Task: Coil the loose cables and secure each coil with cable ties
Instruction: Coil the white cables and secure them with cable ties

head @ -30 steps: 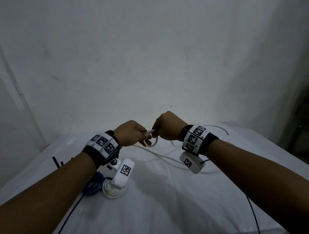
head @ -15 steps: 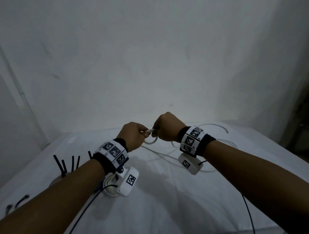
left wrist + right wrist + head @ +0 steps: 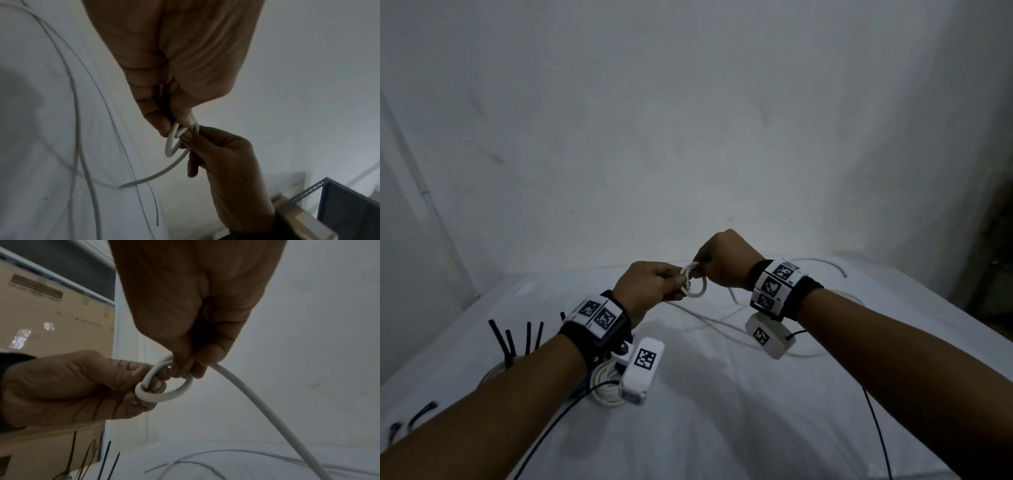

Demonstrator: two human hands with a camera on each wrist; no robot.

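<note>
A white cable is wound into a small loop [image 3: 697, 286] held in the air above the white table [image 3: 722, 428]. My left hand [image 3: 681, 281] pinches the loop's left side between thumb and fingers. My right hand [image 3: 703, 270] grips its top, fingers curled round the cable. In the right wrist view the loop [image 3: 174, 394] shows two turns, and the loose length [image 3: 267, 415] runs down to the right from my right hand [image 3: 191, 368]. In the left wrist view the loop [image 3: 171, 146] hangs between both hands, with a free tail [image 3: 156, 175] trailing down. More slack cable [image 3: 722, 325] lies on the table.
A coiled white cable [image 3: 604, 383] and a blue coil [image 3: 582, 387] lie under my left wrist. Several black cable ties [image 3: 517, 339] stand up at the left; more ties [image 3: 421, 414] lie near the left edge. A cardboard box [image 3: 51, 321] and a metal rack [image 3: 349, 203] flank the table.
My left arm has moved right and forward, baring the upright black ties. Both hands have kept their hold on the small white loop.
</note>
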